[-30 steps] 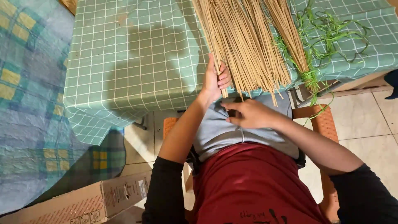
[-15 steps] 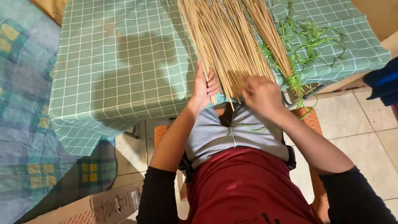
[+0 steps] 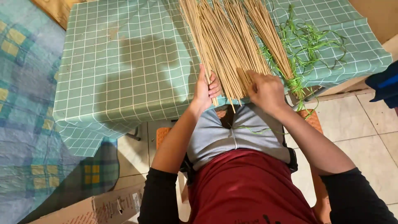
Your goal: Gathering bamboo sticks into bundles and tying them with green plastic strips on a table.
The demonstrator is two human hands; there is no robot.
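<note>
At the tabletop's near edge, left hand (image 3: pixel 206 89) and right hand (image 3: pixel 265 90) seemingly grip light, stiff, brittle sticks (image 3: pixel 226 49) by their ends.

Bare checked tablecloth (image 3: pixel 124 70) left of sticks (image 3: pixel 224 45); green strips (image 3: pixel 309 41) crowd right.

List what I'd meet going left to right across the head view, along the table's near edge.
Blue checked blanket → green checked tablecloth → left hand → loose tan sticks → right hand → green strips → dark blue cloth.
</note>
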